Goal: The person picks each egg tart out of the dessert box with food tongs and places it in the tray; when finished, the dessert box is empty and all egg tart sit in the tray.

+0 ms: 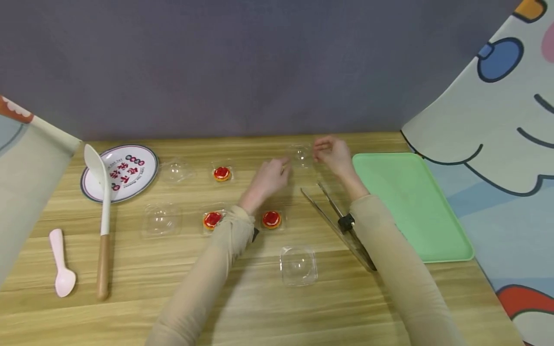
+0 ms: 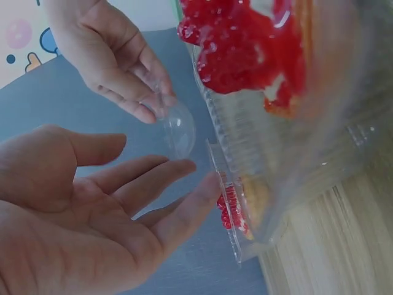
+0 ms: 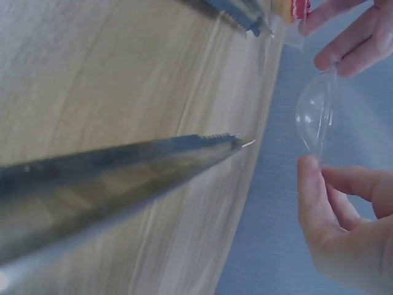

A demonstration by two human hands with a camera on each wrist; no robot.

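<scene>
The right hand [image 1: 331, 154] pinches a clear dome [image 1: 301, 154]; the left hand [image 1: 270, 178], fingers extended, is at its opposite edge; tongs [image 1: 346, 223] lie near the right fingers.

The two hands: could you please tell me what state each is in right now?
Left hand: open, fingertips at the clear plastic dome; touching or not, I cannot tell.
Right hand: closed, pinching the dome's rim.

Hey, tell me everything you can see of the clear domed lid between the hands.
The clear domed lid is see-through and glossy, apparently thin plastic, with a flat rim round its bulge. It is held above the wooden table, bulge facing down. The right hand grips its edge; the left hand is at the opposite side, seemingly touching.
</scene>
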